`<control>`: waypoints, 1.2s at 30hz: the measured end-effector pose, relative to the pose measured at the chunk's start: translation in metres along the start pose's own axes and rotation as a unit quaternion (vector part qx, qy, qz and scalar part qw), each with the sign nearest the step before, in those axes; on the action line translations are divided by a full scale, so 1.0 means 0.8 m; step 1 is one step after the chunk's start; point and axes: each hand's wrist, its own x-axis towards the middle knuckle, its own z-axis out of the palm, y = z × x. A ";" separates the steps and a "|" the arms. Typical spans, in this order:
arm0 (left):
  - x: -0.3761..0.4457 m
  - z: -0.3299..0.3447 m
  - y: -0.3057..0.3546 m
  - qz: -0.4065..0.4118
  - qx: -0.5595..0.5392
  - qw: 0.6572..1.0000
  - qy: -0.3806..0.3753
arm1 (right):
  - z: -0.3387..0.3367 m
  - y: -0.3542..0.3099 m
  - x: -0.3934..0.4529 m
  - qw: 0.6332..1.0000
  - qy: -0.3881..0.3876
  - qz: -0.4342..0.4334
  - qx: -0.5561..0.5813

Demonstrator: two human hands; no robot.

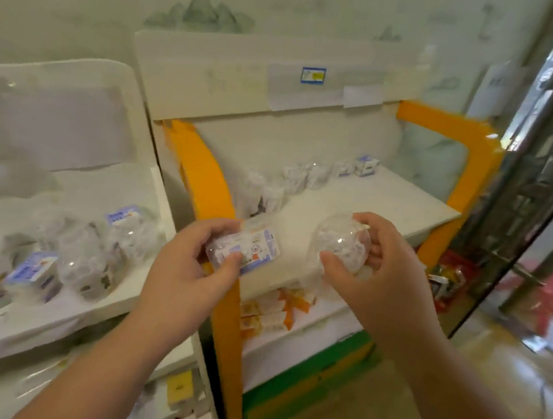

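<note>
My left hand grips a clear plastic pack with a blue and white label, held on its side over the front edge of the white shelf. My right hand holds a second clear pack, its round clear end turned toward me. Both packs hang just above the shelf's near corner. More packs of the same kind stand in a row at the back left of that shelf.
An orange-framed shelf unit carries the white shelf; a lower shelf holds orange and white boxes. To the left, another white shelf bears several clear packs. A glass door with metal frame stands at right.
</note>
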 end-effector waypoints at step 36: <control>0.290 0.278 -0.044 -0.087 0.166 0.975 0.117 | 0.105 0.285 0.439 0.968 -0.244 -0.056 -0.003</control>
